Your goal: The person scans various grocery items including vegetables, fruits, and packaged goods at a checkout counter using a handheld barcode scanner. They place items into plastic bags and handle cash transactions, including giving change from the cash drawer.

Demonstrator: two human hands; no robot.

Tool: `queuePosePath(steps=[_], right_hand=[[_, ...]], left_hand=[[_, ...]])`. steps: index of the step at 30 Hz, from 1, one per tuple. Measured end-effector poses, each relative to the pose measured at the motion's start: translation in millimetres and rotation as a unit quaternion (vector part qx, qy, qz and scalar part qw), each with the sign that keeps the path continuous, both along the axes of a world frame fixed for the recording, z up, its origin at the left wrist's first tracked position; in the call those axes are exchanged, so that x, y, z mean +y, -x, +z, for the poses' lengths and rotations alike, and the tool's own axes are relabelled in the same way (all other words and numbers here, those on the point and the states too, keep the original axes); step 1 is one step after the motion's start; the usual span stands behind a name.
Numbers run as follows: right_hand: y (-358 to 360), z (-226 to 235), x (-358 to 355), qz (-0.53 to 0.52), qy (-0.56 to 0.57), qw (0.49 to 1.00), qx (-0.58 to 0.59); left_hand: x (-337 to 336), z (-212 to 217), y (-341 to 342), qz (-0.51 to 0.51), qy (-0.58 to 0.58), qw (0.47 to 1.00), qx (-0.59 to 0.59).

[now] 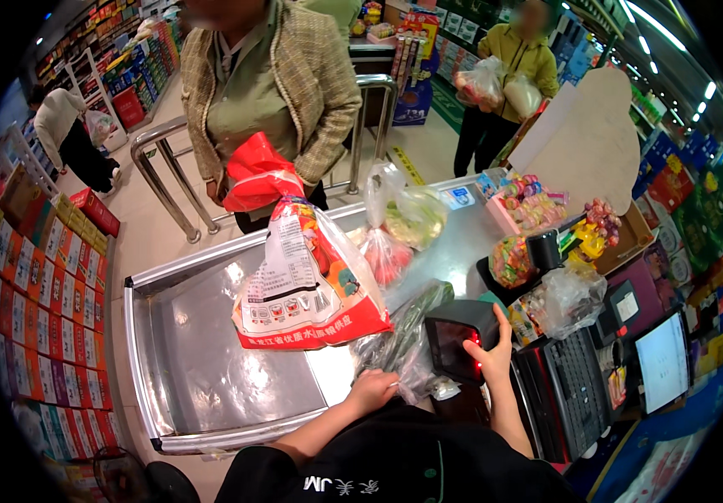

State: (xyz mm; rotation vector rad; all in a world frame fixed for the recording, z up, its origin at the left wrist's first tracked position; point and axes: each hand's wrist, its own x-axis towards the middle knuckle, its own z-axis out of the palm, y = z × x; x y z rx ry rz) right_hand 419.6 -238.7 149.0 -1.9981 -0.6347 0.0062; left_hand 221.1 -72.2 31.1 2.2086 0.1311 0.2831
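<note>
My left hand (371, 392) is closed on the near end of a clear plastic bag of long green vegetables (413, 323), lying on the metal counter. My right hand (494, 356) grips the side of a black box-shaped barcode scanner (455, 339), its thumb over the front where red lights glow. The scanner stands just right of the vegetable bag. To the left, a large white and red printed sack (307, 277) with a knotted red top rests on the counter. Behind it are a clear bag of red produce (385, 256) and a bag of pale green vegetables (416, 216).
The counter (210, 335) has a raised metal rim. At right stand a keyboard (575, 390), a screen (662, 362), candy jars (511, 261) and a crumpled plastic bag (569, 298). A person in a checked jacket (319, 75) stands across the counter by metal rails (160, 180).
</note>
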Motion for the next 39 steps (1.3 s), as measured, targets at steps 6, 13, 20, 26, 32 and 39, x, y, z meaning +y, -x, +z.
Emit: queuePosePath(steps=[6,13,20,26,32,39], right_hand=[[-0.2,-4.7,-0.4,0.001,-0.011,1.0,0.02],[-6.0,5.2,10.9,0.016,-0.052,0.998,0.032],[-6.2,5.4,32.4,0.041,-0.043,0.998,0.003],[5.8,-3.2,46.2,0.046,0.018,0.999,-0.011],[10.1,-1.0,50.8,0.039,0.058,0.997,-0.036],[20.7,0.7,58.1,0.009,0.088,0.993,-0.079]], left_hand=[[-6.5,-28.7,-6.6,-0.026,0.009,0.999,-0.016],[-11.8,-28.3,-55.1,-0.039,0.082,0.995,-0.038],[41.8,3.9,-41.8,0.007,0.29,0.957,0.012],[147.9,53.3,44.8,0.378,0.227,0.893,-0.085],[216.5,62.3,43.1,0.448,-0.016,0.893,-0.041],[241.5,67.4,-1.3,0.4,-0.075,0.902,0.147]])
